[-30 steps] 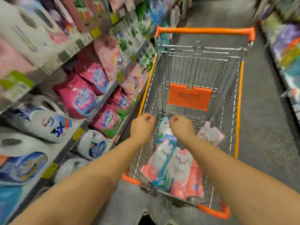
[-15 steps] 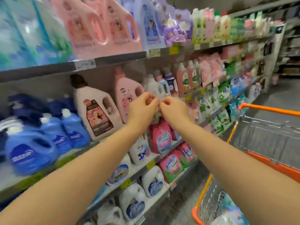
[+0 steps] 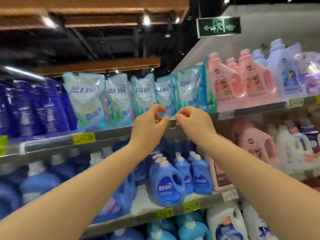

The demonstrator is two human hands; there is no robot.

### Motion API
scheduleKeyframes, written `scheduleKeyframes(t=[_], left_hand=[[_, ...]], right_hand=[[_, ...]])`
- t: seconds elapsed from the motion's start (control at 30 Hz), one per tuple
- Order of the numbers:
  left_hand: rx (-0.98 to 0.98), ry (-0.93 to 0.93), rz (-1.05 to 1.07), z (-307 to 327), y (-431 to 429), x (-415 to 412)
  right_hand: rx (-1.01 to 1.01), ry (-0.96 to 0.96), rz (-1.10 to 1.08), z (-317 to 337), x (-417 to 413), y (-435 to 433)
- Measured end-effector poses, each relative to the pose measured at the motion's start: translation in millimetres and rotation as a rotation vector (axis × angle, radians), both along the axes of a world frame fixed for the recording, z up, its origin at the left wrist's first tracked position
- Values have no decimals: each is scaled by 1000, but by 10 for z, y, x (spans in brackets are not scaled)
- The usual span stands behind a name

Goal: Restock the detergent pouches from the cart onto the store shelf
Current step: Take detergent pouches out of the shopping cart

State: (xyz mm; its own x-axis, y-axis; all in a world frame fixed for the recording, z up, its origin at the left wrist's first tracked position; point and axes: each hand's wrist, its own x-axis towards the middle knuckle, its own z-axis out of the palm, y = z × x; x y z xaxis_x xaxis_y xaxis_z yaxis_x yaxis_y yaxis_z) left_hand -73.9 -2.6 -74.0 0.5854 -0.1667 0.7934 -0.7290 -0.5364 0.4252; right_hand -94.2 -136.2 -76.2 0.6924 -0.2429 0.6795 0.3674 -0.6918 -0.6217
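Observation:
A row of pale teal-and-white detergent pouches point(image 3: 86, 101) stands upright on the upper store shelf point(image 3: 110, 134). My left hand point(image 3: 150, 122) and my right hand point(image 3: 192, 122) are raised side by side at the shelf's front edge. Their fingertips pinch the bottom corners of one shorter detergent pouch point(image 3: 165, 94), which stands in the row between its neighbours. The fingers hide its lower edge. The cart is out of view.
Pink detergent jugs point(image 3: 223, 85) stand right of the pouches and dark blue bottles point(image 3: 26, 108) to their left. Blue jugs point(image 3: 166, 184) fill the shelf below, with white jugs point(image 3: 226, 224) lower right. A green exit sign point(image 3: 218, 26) hangs overhead.
Both hands rose from the cart, where they took hold of a pouch, to the upper shelf. The view swung up and left, and the cart dropped out of sight.

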Motion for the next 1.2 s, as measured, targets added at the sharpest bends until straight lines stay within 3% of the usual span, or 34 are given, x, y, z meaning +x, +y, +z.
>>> scheduleKeyframes(t=[0.27, 0.57, 0.73, 0.83, 1.03, 1.2], left_hand=[[-74, 4, 258, 268, 1064, 611], [-122, -66, 389, 442, 1362, 1456], [-195, -158, 645, 582, 1601, 1943], [-238, -119, 738, 577, 1786, 2158], [-332, 4, 663, 589, 1930, 2389], [-281, 2, 707, 587, 1967, 2535]], right_hand=[[-53, 78, 131, 221, 675, 676], [-144, 153, 270, 570, 1728, 843], [-163, 236, 374, 788, 2382, 970], [-155, 264, 429, 846, 2710, 1149], [-120, 346, 456, 841, 3083, 1423], [-57, 371, 463, 839, 3267, 1581]])
